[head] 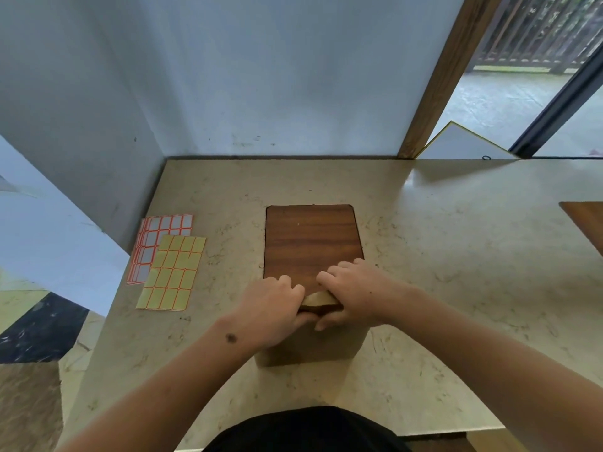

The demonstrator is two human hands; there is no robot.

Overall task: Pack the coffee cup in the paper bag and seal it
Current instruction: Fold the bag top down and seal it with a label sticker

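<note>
Paper bag (313, 345) stands upright on your marble counter (440, 256) at the near end of the wooden board (311, 239), its folded top gripped from both sides by your left hand (274, 309) and right hand (354, 293), close together.

The paper bag (313, 349) stands on the table (440, 256), at the near end of a board (311, 239); two sticker sheets (169, 262) lie to the left, overlapping, near the wall (261, 76); both hands (272, 308) hold the bag's top.
</note>
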